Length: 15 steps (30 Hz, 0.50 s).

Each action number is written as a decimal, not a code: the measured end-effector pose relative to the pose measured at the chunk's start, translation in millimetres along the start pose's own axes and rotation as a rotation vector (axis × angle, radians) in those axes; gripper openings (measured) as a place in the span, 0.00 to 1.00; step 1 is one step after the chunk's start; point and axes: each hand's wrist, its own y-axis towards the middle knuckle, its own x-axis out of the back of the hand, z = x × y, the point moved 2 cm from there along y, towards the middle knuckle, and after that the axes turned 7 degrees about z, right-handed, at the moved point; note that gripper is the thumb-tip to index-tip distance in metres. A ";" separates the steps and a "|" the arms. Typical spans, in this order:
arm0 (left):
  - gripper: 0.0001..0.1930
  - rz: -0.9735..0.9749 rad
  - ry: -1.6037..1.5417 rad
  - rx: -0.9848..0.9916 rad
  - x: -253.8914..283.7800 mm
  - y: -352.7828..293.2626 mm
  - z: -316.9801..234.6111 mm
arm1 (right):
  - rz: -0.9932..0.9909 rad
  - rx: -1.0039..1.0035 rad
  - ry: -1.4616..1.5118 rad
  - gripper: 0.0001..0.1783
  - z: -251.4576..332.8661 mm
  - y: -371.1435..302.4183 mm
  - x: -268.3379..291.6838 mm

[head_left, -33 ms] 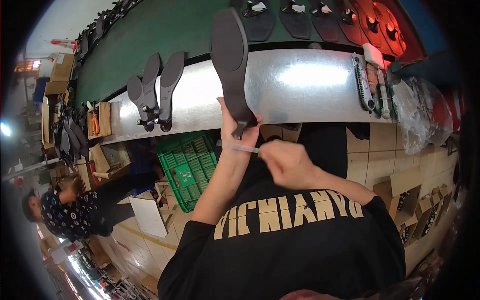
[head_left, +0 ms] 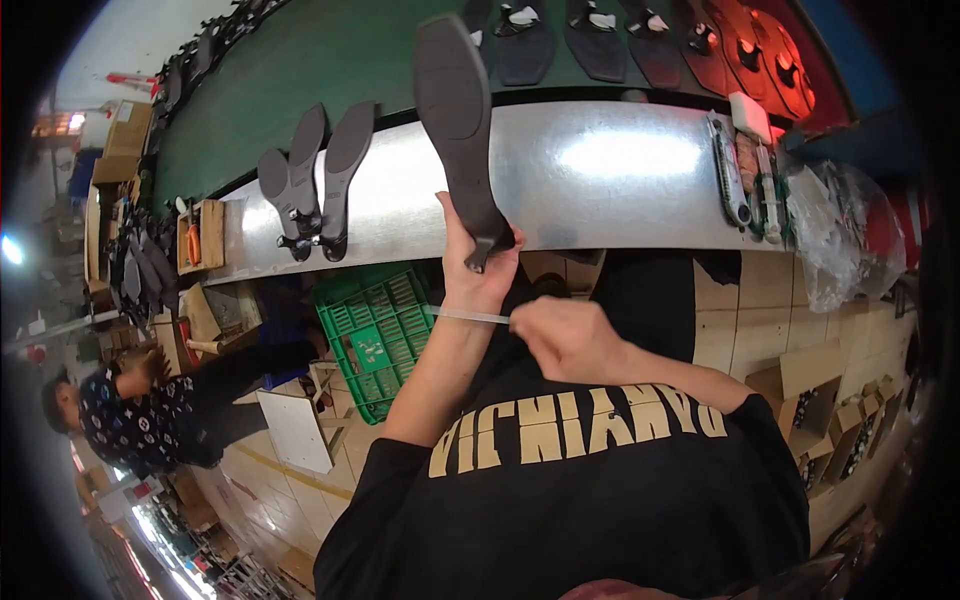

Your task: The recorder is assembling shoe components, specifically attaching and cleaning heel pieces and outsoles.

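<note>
My left hand [head_left: 475,272] is wrapped around the heel end of a dark brown shoe sole [head_left: 455,110]. The sole stands up over the bench's near edge, its underside facing me and its toe pointing away. My right hand [head_left: 568,340] is closed on a thin translucent strip [head_left: 465,316], which reaches leftward across my left wrist; whether it touches the skin I cannot tell. To the left, several dark heeled soles [head_left: 350,140] lie underside up, across the metal ledge and the green surface.
The metal ledge [head_left: 620,190] borders a green belt-like surface [head_left: 400,50] carrying dark sandals [head_left: 600,45]. A cutter [head_left: 730,175] and a syringe [head_left: 768,195] lie at right, beside a plastic bag [head_left: 835,235]. Below are a green crate [head_left: 370,350] and open cartons [head_left: 800,395]. Another person [head_left: 150,420] is at left.
My right hand and the strip have moved slightly down and to the left. The sole's toe has shifted a little left in my left hand.
</note>
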 end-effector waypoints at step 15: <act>0.33 -0.592 0.870 -0.733 69.1 -35.7 -264.9 | -0.379 -0.357 -0.048 0.05 -50.2 7.8 92.9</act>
